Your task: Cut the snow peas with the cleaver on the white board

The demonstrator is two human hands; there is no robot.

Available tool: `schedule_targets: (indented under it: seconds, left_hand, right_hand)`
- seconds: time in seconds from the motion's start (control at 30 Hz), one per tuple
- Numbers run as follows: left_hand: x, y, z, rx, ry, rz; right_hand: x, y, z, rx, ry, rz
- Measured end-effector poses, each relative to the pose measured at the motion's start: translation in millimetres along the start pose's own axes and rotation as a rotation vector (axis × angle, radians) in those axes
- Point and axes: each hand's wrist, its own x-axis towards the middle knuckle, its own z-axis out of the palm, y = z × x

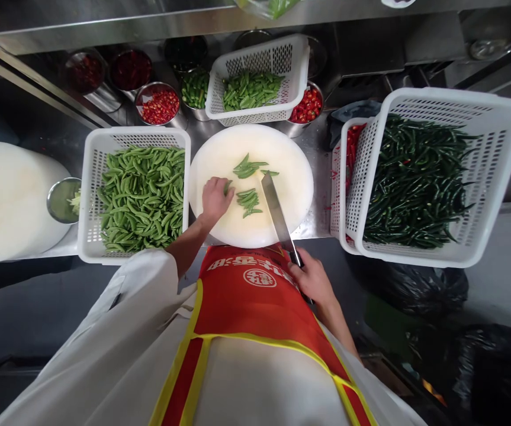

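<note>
My right hand (314, 277) is wrapped round the black handle of a kitchen knife (277, 208). Its long blade slants across the right half of the round white cutting board (297, 168), tip toward the back. On the board's left side, my left hand (216, 198) has its fingers curled round a green pea pod (228, 187), partly hidden by them. Just right of that hand lies a small row of pea pods (248, 202). Behind it is another small bunch of pods (247, 167), and a piece of pod (270, 173) lies by the blade's tip.
A white basket (87, 236) heaped with pea pods stands left, beside a bowl (62, 201) and another board (10, 207). At the back are a smaller basket (257, 112) and tins of cut red chillies (160, 106). Right is a large basket (490, 177) of dark green chillies.
</note>
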Motion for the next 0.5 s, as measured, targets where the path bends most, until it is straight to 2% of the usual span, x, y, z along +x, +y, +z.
schedule_targets:
  seconds: [0.13, 0.23, 0.3, 0.4, 0.5]
  left_hand:
    - [11, -13, -8.7, 0.059, -0.088, -0.03]
    - [13, -7, -12.4, 0.006, -0.087, 0.0]
    - [10, 4, -11.4, -0.049, -0.099, 0.125]
    - [3, 22, -3.3, -0.108, -0.177, 0.339]
    - [0, 34, 5.7, -0.105, -0.225, 0.396]
  right_hand:
    - [0, 5, -1, 0.046, -0.001, 0.031]
    - [2, 7, -1, 0.06, -0.003, 0.034]
    - [3, 8, 0, 0.062, -0.004, 0.031]
    - [4, 9, 1, 0.07, -0.002, 0.028]
    - [4, 9, 2, 0.079, 0.003, 0.038]
